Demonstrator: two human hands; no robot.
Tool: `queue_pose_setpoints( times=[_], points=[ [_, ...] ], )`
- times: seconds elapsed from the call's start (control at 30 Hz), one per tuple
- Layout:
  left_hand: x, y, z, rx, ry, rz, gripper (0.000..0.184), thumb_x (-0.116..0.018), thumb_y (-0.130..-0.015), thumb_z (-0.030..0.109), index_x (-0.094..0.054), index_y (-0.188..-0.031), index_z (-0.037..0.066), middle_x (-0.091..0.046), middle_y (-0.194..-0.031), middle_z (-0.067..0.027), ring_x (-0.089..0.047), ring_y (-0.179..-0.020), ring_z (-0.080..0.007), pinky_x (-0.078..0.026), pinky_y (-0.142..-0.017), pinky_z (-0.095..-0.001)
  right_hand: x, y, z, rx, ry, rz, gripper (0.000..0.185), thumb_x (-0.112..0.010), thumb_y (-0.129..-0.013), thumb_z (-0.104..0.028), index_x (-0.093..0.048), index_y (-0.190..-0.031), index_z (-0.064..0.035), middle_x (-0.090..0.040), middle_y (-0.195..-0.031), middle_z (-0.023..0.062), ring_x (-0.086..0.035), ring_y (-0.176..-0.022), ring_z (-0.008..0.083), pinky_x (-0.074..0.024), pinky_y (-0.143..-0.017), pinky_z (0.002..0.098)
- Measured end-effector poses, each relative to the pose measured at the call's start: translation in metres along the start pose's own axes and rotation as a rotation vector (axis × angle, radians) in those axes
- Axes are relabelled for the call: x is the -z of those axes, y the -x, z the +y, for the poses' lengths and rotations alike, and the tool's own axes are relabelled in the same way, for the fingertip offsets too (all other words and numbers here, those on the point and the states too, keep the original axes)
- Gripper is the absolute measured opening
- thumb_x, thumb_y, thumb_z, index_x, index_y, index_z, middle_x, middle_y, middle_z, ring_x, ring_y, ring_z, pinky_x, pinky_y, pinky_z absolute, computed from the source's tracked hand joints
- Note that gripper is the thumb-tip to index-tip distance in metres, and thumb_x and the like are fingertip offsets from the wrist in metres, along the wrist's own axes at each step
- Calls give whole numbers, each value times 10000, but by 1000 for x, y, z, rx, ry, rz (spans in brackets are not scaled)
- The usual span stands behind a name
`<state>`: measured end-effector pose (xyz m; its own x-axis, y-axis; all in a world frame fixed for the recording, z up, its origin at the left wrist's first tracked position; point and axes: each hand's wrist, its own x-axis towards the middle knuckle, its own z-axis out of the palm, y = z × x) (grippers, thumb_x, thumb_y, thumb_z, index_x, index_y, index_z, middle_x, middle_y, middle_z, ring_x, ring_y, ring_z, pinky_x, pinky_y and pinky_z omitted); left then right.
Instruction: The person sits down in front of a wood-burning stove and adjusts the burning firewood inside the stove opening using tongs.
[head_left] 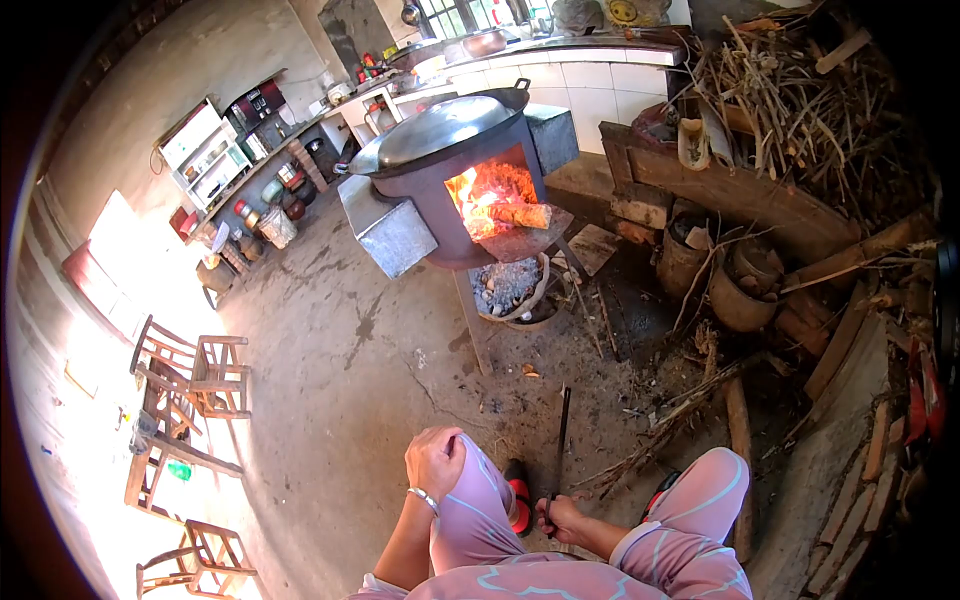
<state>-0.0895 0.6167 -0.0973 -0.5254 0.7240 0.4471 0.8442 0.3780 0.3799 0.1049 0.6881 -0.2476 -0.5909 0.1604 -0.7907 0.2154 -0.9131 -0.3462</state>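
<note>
My left hand (436,462), with a bracelet at the wrist, rests over my left knee and holds nothing. Between my legs, my right hand (566,517) is closed round the handle of long, dark fire tongs (564,430), whose far end points toward the stove. In front of me stands a round metal stove (410,215) on legs. A wide wok with a domed metal lid (445,130) sits on top. Flames (485,195) burn in its open mouth, where a piece of firewood (520,215) sticks out. Below is a basin of ash (508,285).
Piled sticks (800,110) fill the right side behind a wooden board (740,190). Old pots (745,290) and loose branches (680,410) lie nearer. Wooden chairs (215,375) stand at left. A tiled counter (600,80) runs along the back.
</note>
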Motion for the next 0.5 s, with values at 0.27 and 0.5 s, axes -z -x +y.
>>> queue_pose_setpoints(
  times=[0.27,0.5],
  points=[
    [-2,0,-1,-24,3,29,76,-638,-766,102,-686,-810,63,-696,-835,-101,-653,-785,-289,-508,-721,-385,2,-5,3,-9,6,8,137,-600,-810,-30,-468,-800,-65,-443,-670,46,-442,-485,143,-274,-363,257],
    [-2,-1,0,-20,4,27,73,-644,-761,101,-684,-808,63,-696,-833,-101,-652,-779,-287,-509,-719,-383,-1,0,1,-5,1,26,131,-596,-813,-27,-471,-802,-65,-441,-669,44,-432,-483,139,-273,-365,256]
  ],
)
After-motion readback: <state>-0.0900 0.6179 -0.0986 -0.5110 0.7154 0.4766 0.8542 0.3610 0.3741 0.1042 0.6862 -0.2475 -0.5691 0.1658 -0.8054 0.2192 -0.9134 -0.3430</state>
